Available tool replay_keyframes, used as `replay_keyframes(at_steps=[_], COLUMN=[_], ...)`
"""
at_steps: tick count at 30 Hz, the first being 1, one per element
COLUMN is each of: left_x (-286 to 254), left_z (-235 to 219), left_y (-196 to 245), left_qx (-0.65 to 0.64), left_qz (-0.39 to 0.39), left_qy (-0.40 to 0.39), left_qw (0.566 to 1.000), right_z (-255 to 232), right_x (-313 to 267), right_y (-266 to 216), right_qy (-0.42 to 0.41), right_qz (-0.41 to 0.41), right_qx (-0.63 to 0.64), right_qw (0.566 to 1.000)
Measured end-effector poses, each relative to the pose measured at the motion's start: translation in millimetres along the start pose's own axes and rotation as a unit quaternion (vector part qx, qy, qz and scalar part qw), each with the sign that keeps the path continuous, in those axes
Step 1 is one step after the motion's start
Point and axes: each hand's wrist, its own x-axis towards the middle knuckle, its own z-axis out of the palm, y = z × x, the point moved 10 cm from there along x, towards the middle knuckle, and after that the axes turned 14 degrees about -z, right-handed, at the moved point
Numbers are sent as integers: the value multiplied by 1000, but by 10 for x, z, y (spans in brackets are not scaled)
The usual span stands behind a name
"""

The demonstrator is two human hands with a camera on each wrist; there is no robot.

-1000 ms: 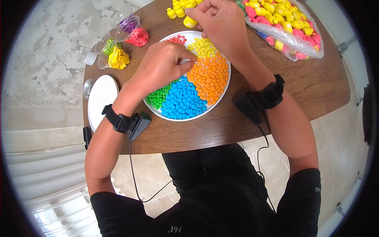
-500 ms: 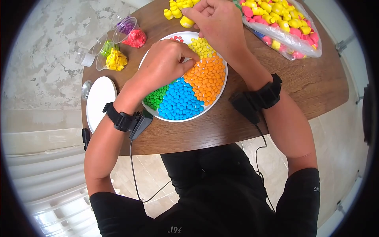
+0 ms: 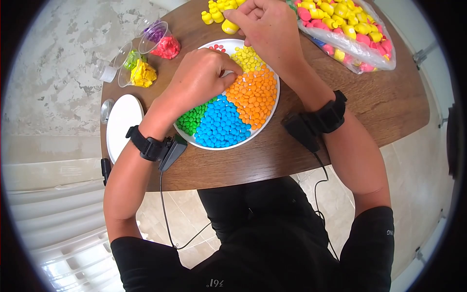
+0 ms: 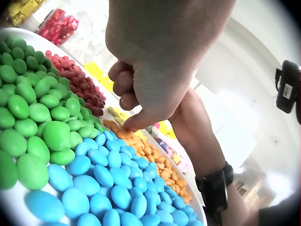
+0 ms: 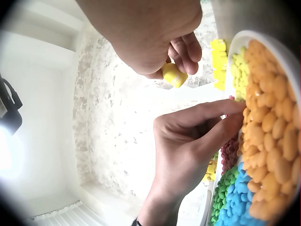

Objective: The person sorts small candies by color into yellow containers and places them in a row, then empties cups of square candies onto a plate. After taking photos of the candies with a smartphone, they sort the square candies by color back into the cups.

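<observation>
Small round candies lie sorted by colour on a white plate [image 3: 216, 148]: blue [image 3: 223, 124], orange [image 3: 254, 97], yellow [image 3: 250, 59], green [image 3: 193, 118] and red [image 4: 80, 80]. My left hand [image 3: 200, 73] reaches over the plate, thumb and forefinger pinching at a candy where yellow meets orange; the fingertips hide most of it. Beyond the plate's far right rim, my right hand [image 3: 273, 34] holds a small yellow bottle [image 5: 174, 75] between thumb and bent fingers. More yellow bottles [image 3: 213, 13] stand behind the plate.
Clear cups with purple, red [image 3: 167, 47], green and yellow [image 3: 143, 75] pieces lie tipped at the back left. A white oval dish [image 3: 124, 126] is by the left edge. An open plastic bag [image 3: 357, 61] of yellow and pink bottles sits at the back right. Cables hang from both wrist cameras.
My left fingertips have shifted slightly left among the candies since half a second ago. The right hand keeps holding the yellow bottle in nearly the same place.
</observation>
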Motion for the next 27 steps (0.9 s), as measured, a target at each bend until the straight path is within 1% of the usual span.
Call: replay_keyframes(at_steps=[2,3,5,8,12,15,17,19,21,24,27], left_x=[-19,-25,-28,-80,-161,-198,-219,-235,-246,-246,-233], left_z=[-20,-41,-73,-166,-202,-166,-144,-145,-149,-148,-113], left_y=[46,57,-60,-230,-250,-229,-226,-207,-185,-143,-144], left_qx=[-1,-1,-11,-16,-2,25,41,38,35,34,31], left_qz=[27,27,-38,-60,-62,-45,-43,-39,-35,-26,-42], left_qy=[16,16,-7,8,-2,-6,-11,-7,-4,1,-10], left_qw=[1000,1000,999,998,998,999,998,999,999,999,999], right_z=[2,5,1,11,14,20,15,9,9,15,22], right_x=[-3,-1,1,-4,-13,-12,-15,-2,-2,-8,-25], right_y=[0,3,12,33,28,21,23,-24,-24,-13,13], right_qy=[-4,-8,-7,-4,1,-10,-6,-3,-11,-6,-3], right_qz=[5,10,11,14,15,24,14,5,28,10,19], right_qx=[2,4,5,8,18,5,6,7,3,0,24], right_qw=[1000,1000,1000,1000,1000,1000,1000,1000,1000,1000,1000])
